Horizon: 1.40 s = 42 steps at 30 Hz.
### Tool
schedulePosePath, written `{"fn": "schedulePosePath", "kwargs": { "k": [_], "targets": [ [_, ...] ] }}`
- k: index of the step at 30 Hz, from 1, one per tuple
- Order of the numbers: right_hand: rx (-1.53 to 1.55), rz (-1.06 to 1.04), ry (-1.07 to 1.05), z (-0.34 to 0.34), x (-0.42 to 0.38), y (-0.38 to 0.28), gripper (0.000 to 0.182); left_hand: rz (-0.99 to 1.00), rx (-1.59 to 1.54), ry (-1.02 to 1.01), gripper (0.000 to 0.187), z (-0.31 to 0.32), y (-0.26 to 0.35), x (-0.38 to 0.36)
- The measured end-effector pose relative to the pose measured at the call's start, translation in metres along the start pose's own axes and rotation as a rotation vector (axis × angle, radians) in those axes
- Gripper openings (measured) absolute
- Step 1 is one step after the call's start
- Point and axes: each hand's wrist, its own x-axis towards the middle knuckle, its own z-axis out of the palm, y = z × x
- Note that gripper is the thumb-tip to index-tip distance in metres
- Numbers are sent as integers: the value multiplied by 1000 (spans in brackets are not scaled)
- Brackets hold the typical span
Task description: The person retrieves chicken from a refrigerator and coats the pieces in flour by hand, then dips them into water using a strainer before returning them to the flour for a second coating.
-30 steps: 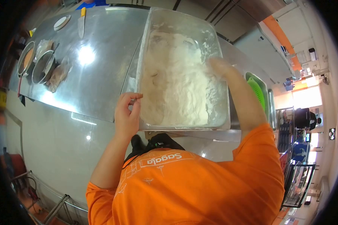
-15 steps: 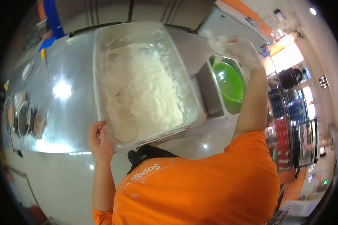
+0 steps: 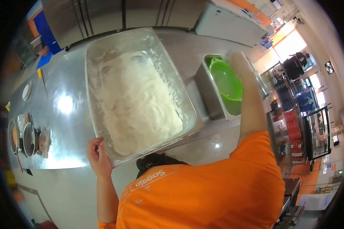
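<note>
My left hand (image 3: 98, 157) grips the near corner of the big steel tray (image 3: 91, 57), fingers clamped on its rim, thumb on the outside. The flour (image 3: 135, 101) lies heaped just beyond those fingers, filling most of the tray and thickest toward the near end. My right hand (image 3: 237, 63) reaches out over the green colander (image 3: 226, 80), which sits in a steel tub (image 3: 202, 86) off to the far side of the tray — the hand is blurred and dusted white, so I cannot tell whether its fingers are apart or together.

To do this well, I judge the left hand should keep the tray pinned flat on the desk (image 3: 65, 114) so it does not slide, and the right should shake off squarely over the colander, not over the desk.

The only writing I can read is on my orange shirt (image 3: 202, 191) — "Sagala", seen upside down. Small bowls (image 3: 23, 139) stand well off beyond my left fingers.
</note>
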Motion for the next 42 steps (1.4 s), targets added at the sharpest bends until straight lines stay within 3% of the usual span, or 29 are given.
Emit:
{"fn": "schedulePosePath", "kwargs": {
  "k": [1, 3, 5, 6, 9, 13, 16, 19, 22, 25, 28, 31, 33, 36, 37, 39, 40, 42],
  "targets": [
    [-142, -223, 101, -21, 16, -20, 21, -2, 24, 10, 14, -2, -2, 0],
    [583, -44, -222, -83, 50, -92, 17, 69, 82, -2, 14, -2, 3, 0],
    [813, -467, 76, -63, 71, -152, 16, 90, 108, -1, 14, -5, 6, -1],
    [851, -375, -119, -71, 74, -193, 15, 78, 93, -3, 14, -6, 6, -1],
    [476, -747, -299, -12, 101, -318, 17, 102, 47, 15, 13, -5, 2, -1],
    [798, -650, -528, 31, 93, -390, 32, 48, 20, 54, 12, -5, 11, -4],
    [1031, -554, -606, 3, 87, -377, 25, 148, 36, 62, 11, -7, 10, -3],
    [1168, -823, -388, 48, 97, -366, 33, 132, 1, 55, 11, -6, 7, -2],
    [1227, -567, -674, 3, 92, -336, 28, 94, -44, 73, 12, -4, 4, -4],
    [1040, -476, -752, -1, 91, -325, 23, 60, -82, 55, 12, -3, 3, -3],
    [1038, -588, -450, 8, 92, -308, 23, 60, -86, 42, 13, -3, -4, -3],
    [1681, -169, -633, -11, 97, -284, 31, 38, -107, 22, 13, -2, -8, -1],
    [1509, -290, -602, 2, 102, -259, 36, 20, -129, 8, 12, -2, -11, -1],
    [1595, -214, -483, 18, 105, -236, 35, 6, -86, 5, 12, -4, -2, -2],
    [1945, 109, -612, 21, 103, -229, 34, 3, -89, 6, 12, -3, -3, -2],
    [1875, 106, -598, 37, 111, -219, 30, -5, -91, 11, 12, -4, -4, -2],
    [1453, -211, -458, 73, 130, -209, 27, -1, -96, 10, 12, -4, -5, -2],
    [969, -358, -353, 60, 131, -204, 23, 5, -107, 11, 12, -4, -6, -2]
  ]
}}
